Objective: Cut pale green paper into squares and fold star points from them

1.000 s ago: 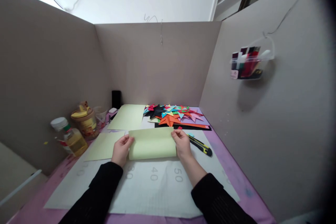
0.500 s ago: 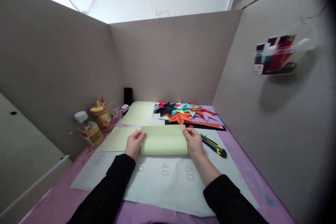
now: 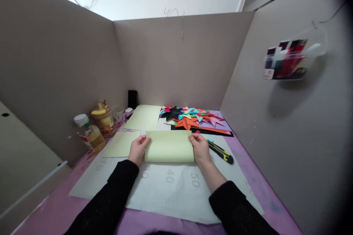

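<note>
A pale yellow-green sheet of paper point(image 3: 169, 147), bent over into a rounded fold along its near side, is held between my two hands. My left hand point(image 3: 138, 148) pinches its upper left corner between thumb and fingers. At the upper right corner, my right hand point(image 3: 200, 147) grips it the same way. Below the paper lies a white mat point(image 3: 176, 198) printed with grey numbers. A black and yellow utility knife point(image 3: 220, 151) rests just right of my right hand. Left of my left hand lies another pale yellow-green piece of paper point(image 3: 119, 145).
Folded paper stars point(image 3: 187, 121) in many colours are heaped at the back, over black and orange sheets. A larger pale sheet point(image 3: 143, 116) lies beside them. A bottle point(image 3: 92, 136), a tub point(image 3: 104, 119) and a black phone-like object point(image 3: 132, 99) stand left. Grey panels point(image 3: 179, 58) enclose the table.
The whole view has shifted slightly, so everything appears a little further left. Both hands keep the same hold on the folded paper.
</note>
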`<state>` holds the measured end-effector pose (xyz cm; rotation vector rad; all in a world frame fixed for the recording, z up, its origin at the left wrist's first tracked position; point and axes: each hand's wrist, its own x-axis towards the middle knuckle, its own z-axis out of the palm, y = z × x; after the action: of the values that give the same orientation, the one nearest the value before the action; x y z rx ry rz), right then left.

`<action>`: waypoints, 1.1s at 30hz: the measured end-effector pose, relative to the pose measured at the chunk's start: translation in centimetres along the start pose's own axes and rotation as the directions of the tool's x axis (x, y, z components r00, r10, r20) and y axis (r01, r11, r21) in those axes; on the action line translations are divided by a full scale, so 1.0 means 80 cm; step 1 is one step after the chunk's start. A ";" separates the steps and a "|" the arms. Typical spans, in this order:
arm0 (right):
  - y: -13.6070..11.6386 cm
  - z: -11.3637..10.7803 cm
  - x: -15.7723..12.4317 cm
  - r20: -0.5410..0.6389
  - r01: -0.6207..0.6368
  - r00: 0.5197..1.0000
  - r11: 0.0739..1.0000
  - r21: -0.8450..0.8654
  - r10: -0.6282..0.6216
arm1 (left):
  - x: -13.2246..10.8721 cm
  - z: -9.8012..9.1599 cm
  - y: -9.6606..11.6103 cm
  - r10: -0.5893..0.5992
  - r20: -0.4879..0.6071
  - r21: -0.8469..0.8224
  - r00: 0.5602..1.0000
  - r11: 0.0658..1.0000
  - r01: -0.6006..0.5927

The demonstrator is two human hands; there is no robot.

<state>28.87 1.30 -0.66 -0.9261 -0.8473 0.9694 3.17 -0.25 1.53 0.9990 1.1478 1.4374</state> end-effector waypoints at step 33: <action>-0.001 0.027 -0.003 0.227 -0.112 0.955 0.939 -0.325 0.193 | 0.012 -0.071 0.033 -0.268 0.095 0.329 0.959 0.917 0.224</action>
<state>26.91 1.62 0.13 -1.1644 -1.1839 1.1283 -3.00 -0.29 2.91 1.1091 1.3746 0.9858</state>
